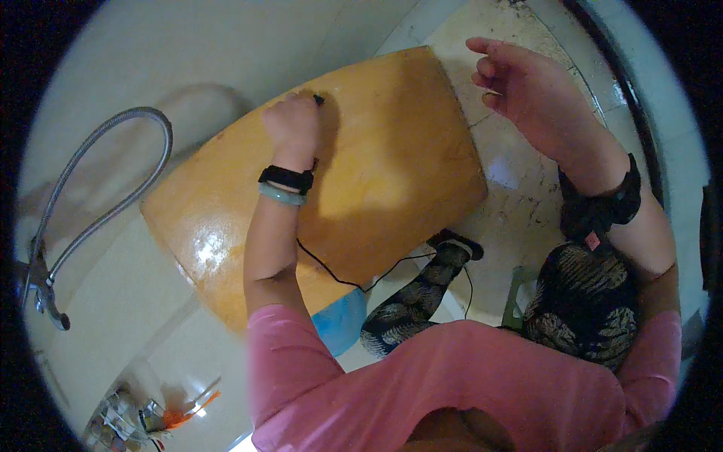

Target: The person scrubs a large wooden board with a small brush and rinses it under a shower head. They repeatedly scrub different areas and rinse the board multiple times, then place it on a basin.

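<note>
My left hand (291, 124) is a fist resting on or just over an orange-brown tabletop (361, 198). From its thumb side pokes a small black object (318, 100), mostly hidden by the fingers, so its kind is unclear. A black strap (287, 178) and a pale green bangle (282, 194) circle that wrist. Beyond the right edge of the tabletop, my right hand (519, 79) is raised over the floor, fingers loosely bent and apart, with nothing seen in it. Black cloth or a wide band (599, 206) wraps the right forearm.
A flexible metal hose (166, 141) loops from a fitting (42, 288) at the left. A thin black cable (333, 275) crosses the near table edge. Below lie a blue basin (342, 322) and my patterned trouser leg (412, 294). Clutter (121, 415) sits lower left on tile.
</note>
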